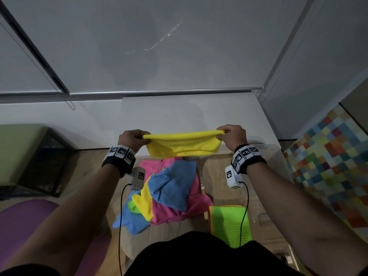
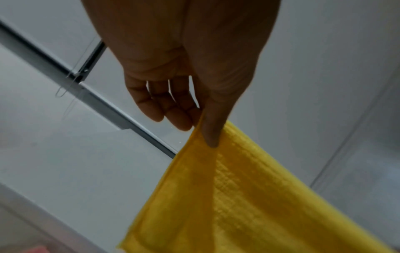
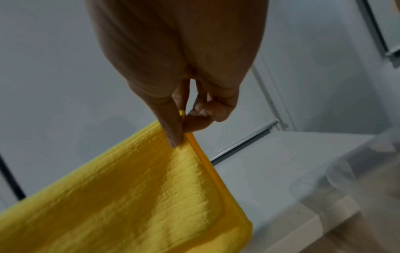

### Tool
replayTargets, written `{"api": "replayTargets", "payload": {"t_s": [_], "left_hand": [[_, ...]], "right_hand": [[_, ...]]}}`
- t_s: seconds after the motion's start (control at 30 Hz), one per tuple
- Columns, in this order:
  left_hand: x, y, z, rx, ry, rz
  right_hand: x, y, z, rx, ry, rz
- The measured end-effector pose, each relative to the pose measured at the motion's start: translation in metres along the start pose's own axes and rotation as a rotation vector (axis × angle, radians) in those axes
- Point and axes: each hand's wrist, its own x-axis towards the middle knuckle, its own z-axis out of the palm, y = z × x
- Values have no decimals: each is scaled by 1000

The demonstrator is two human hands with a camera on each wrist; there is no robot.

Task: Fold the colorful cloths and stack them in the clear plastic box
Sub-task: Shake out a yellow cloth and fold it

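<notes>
Up in the air, the yellow cloth [image 1: 184, 144] hangs stretched between both hands. Her left hand [image 1: 130, 139] pinches one top corner between thumb and forefinger, the other fingers loosely curled; the right hand [image 1: 232, 136] pinches the opposite corner the same way. Below, near her, a heap of loose cloths [image 1: 169, 194] lies left of the clear plastic box [image 1: 278, 156], where a folded green cloth [image 1: 231, 224] sits.

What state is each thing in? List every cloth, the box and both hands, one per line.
yellow cloth: held up in the air, doubled over, hanging between both hands.
left hand: pinches one top corner.
right hand: pinches the other top corner.
cloth pile: unfolded, heaped.
green cloth: folded flat in the box.
clear plastic box: open.
</notes>
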Motion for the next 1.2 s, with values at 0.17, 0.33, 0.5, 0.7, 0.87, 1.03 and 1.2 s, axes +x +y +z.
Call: {"api": "replayTargets", "payload": {"t_s": [0.17, 0.33, 0.5, 0.7, 0.87, 1.03, 1.2], "left_hand": [[6, 0, -3, -274, 55, -68], [1, 4, -1, -149, 146, -3], [-3, 15, 3, -107, 270, 80], [0, 14, 7, 15, 365, 200], [9, 6, 7, -308, 188, 79], [4, 24, 10, -692, 97, -18], [12, 30, 8, -890, 190, -43]], "right_hand": [[1, -2, -1, 131, 59, 47], [2, -8, 1, 114, 130, -20], [5, -3, 8, 24, 223, -42], [5, 0, 9, -13, 245, -53], [3, 1, 1, 62, 287, -72], [8, -7, -4, 419, 108, 49], [15, -19, -4, 623, 175, 78]]}}
